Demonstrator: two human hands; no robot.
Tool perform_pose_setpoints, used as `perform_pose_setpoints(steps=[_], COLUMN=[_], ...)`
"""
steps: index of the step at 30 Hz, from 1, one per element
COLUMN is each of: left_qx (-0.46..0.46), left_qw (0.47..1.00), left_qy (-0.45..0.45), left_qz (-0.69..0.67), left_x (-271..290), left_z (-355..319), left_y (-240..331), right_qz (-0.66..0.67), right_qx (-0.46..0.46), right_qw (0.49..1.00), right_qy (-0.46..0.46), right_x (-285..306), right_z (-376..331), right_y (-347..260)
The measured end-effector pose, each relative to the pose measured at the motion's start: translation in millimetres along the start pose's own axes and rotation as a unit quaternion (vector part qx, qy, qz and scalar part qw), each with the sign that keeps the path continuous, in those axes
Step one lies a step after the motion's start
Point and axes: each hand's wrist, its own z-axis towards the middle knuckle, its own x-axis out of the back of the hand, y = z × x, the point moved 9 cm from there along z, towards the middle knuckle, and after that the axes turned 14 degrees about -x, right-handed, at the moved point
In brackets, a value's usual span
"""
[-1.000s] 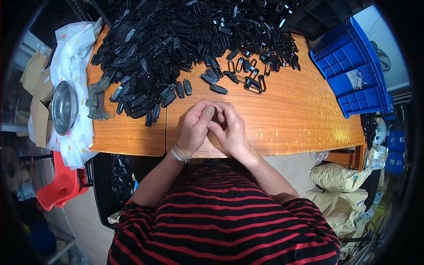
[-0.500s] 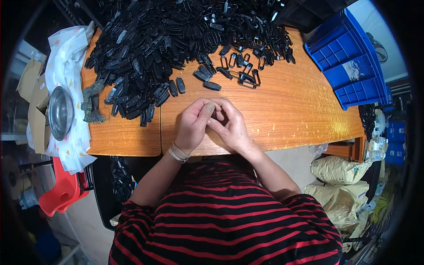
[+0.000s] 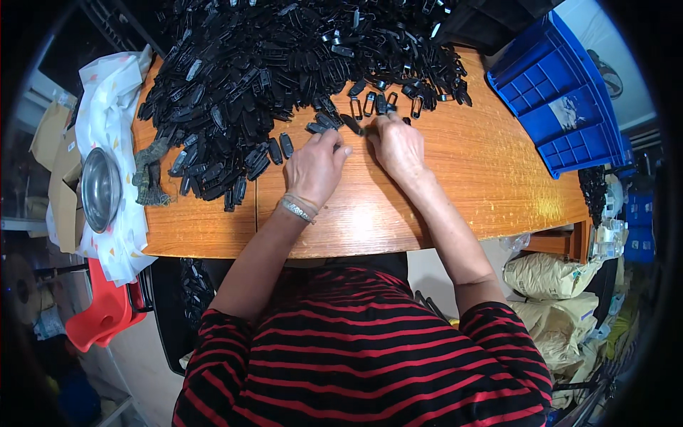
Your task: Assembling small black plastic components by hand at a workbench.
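Black elongated plastic parts (image 3: 235, 89) lay in a broad, tangled heap across the far side of a brown wood-grain table (image 3: 484, 178), with looser ones scattered along its near edge. Among these were narrow black rectangular open frames (image 3: 369, 104), close to the person's right hand.

The left hand (image 3: 313, 169), with a pale braided bracelet (image 3: 297, 208) at its wrist, was lowered at the heap's near edge. Its fingers were bent and pointed away from the body, the thumb standing out to the right; whether the fingertips were clamped on a part could not be told. Two loose parts lay just to its left.

The right hand (image 3: 400, 151) reached a little farther, fingers curled down over the loose pieces beside the frames. Its fingertips were hidden, so their grip could not be told either. A dark oblong piece (image 3: 351, 124) lay between the two hands, near the right thumb.

At the table's left side, a round shiny metal bowl (image 3: 101, 190) rested on white patterned sheeting (image 3: 107, 107); toward the right side stood a tilted blue plastic crate (image 3: 576, 114).
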Motion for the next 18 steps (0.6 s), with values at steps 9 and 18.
perform_pose_setpoints(steps=[9,18], left_qx=[0.007,0.007], left_qw=[0.999,0.997], left_qy=[0.019,0.025], left_qz=[-0.042,-0.079], left_x=[6.1,1.7], left_z=[-10.0,-11.8], left_y=[-4.9,-12.5], right_qz=[0.012,0.15], right_qx=[0.089,0.081], right_qw=[0.993,0.985], right_qy=[-0.071,0.0], right_x=[10.0,38.5], right_z=[-22.5,-14.5], right_y=[-13.0,-14.9])
